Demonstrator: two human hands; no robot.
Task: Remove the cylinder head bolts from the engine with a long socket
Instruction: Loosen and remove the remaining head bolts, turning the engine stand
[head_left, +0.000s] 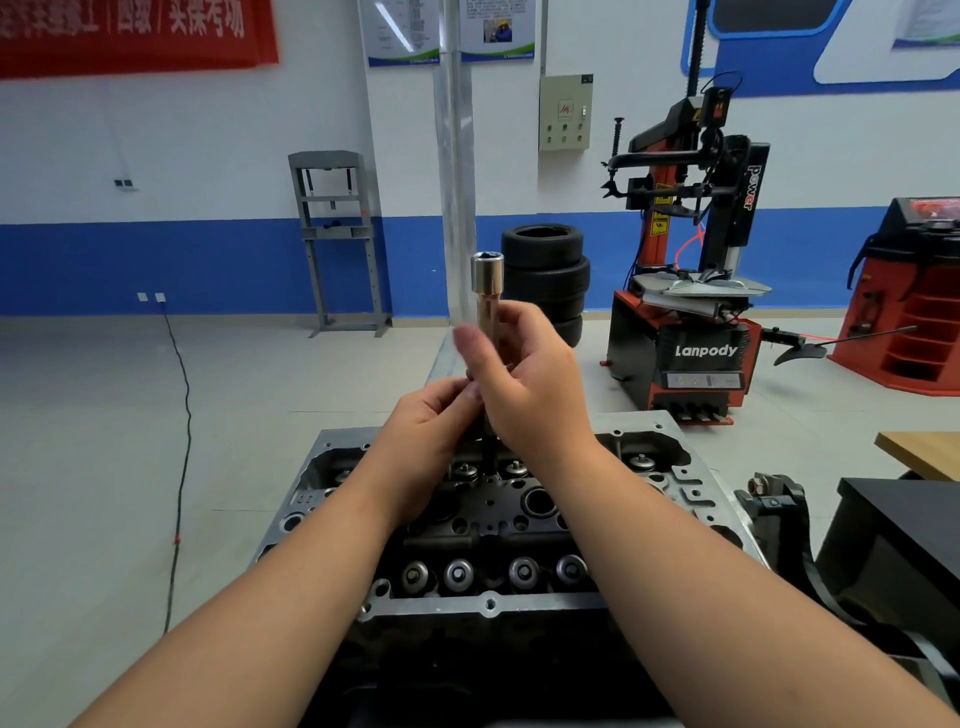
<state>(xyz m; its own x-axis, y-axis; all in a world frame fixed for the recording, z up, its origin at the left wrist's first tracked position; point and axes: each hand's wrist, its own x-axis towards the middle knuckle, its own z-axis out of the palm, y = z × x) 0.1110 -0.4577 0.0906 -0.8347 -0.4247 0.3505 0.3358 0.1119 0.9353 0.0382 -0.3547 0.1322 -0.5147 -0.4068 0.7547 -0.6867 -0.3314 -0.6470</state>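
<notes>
A polished, cylindrical steel long socket (487, 283) stands upright above the dark, greasy engine (493, 519). The right hand (524, 379) curls around its shaft; the left hand (431, 415) pinches the lower part beneath.

Long socket's (487, 291) lower shaft hidden behind both hands.

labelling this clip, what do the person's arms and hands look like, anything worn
Both arms are bare up to the frame edge, no sleeves in sight. The left hand and right hand wear no gloves; no rings, watch or bands show.
</notes>
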